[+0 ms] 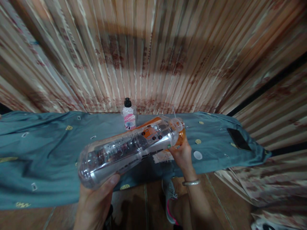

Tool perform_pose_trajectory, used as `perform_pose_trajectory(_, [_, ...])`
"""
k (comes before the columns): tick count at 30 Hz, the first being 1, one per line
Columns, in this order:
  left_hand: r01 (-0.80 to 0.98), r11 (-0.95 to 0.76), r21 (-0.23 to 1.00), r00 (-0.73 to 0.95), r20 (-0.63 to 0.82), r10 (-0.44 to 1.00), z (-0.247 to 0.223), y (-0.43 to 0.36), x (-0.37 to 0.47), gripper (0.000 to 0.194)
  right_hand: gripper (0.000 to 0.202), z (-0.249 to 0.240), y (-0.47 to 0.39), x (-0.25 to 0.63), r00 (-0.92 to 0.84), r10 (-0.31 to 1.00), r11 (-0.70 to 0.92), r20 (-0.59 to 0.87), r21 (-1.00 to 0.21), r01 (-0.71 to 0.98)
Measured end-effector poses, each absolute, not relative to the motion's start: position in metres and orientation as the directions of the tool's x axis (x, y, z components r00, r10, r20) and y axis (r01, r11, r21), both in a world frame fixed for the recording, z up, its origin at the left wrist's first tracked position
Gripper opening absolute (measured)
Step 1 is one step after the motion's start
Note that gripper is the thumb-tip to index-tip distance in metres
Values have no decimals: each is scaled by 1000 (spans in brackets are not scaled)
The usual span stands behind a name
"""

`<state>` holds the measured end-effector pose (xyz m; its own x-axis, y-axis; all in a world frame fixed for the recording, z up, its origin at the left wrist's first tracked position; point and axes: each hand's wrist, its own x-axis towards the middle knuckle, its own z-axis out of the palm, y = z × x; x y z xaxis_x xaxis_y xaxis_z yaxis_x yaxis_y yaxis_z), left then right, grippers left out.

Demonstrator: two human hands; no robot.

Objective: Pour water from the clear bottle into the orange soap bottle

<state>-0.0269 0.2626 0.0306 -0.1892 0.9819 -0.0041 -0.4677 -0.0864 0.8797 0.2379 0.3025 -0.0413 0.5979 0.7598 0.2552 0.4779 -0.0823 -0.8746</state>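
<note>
My left hand [100, 195] is closed around the base of a large clear plastic bottle [107, 159]. The bottle has an orange and silver label and lies slantwise above the cloth, its neck up and to the right. At that neck my right hand [181, 153], a bracelet on its wrist, grips a see-through orange container [181, 137]. The neck and the container overlap, so I cannot tell whether they touch. Beneath the bottle a pale piece of cloth or paper [163, 157] is partly hidden. A small white disc [198, 155] lies right of my right hand.
A small bottle with a black cap and pink label [129, 118] stands upright at the back. The long surface wears a teal patterned cloth [55, 140]. A dark phone [239, 139] lies near its right end. Pleated curtains [148, 57] hang behind; a shoe [169, 198] shows below.
</note>
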Motion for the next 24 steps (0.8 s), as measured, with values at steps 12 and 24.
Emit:
perform_pose_trajectory(12, [-480,-96,872,-193,1,981,34,263,-25,73,75,-41,302,237,591,758,-51,275,-879,474])
perform_pose_trajectory(24, [-468,-83,880,-177,-2,984,34,263,-26,64,80,-43,303,238,581,759,-52,293,-863,502])
